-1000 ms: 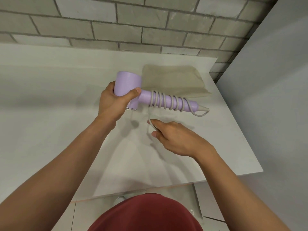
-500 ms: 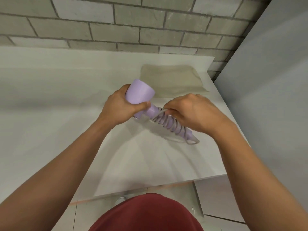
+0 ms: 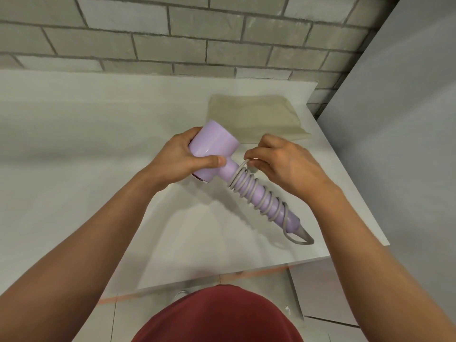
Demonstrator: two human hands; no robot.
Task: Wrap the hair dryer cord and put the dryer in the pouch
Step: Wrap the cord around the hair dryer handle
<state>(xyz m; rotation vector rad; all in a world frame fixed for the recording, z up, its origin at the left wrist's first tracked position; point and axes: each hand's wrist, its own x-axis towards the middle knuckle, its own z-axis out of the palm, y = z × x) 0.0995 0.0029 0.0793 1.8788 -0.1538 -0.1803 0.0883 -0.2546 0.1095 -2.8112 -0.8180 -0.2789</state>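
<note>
Left hand grips the lilac plastic hair dryer; right hand pinches the grey coiled cord end. Tuck it under the last coil, keeping tension.

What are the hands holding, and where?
Left hand grips the hair dryer by its head; right hand pinches the cord at the handle's top.

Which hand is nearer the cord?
Right. The right hand pinches the cord at the coil's top; the left hand grips the dryer head, just short of the coils.
</note>
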